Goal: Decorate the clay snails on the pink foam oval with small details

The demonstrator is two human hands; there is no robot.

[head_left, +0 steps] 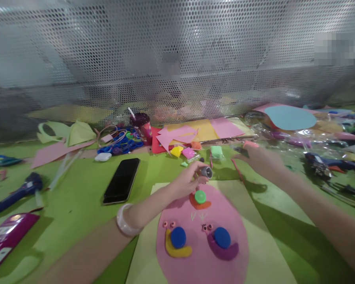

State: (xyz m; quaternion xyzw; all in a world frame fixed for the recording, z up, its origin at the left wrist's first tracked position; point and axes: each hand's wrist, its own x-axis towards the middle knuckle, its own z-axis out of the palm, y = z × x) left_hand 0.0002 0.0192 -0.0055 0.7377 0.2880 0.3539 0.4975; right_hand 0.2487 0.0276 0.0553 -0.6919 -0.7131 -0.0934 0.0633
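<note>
My left hand is closed on a small grey cap-like cylinder, held just above an orange clay snail with a green shell on a pink paper oval. Two more clay snails lie lower on the oval: a yellow one with a blue shell and a purple one with a blue shell. My right hand reaches toward the back right, fingers curled near a small dark object and a pink clay piece; its grip is blurred. A white bangle circles my left wrist.
A black phone lies on the green mat to the left. Small bags of coloured clay, coloured paper sheets, blue scissors, a dark red cup and a glue gun crowd the back. A perforated metal wall stands behind.
</note>
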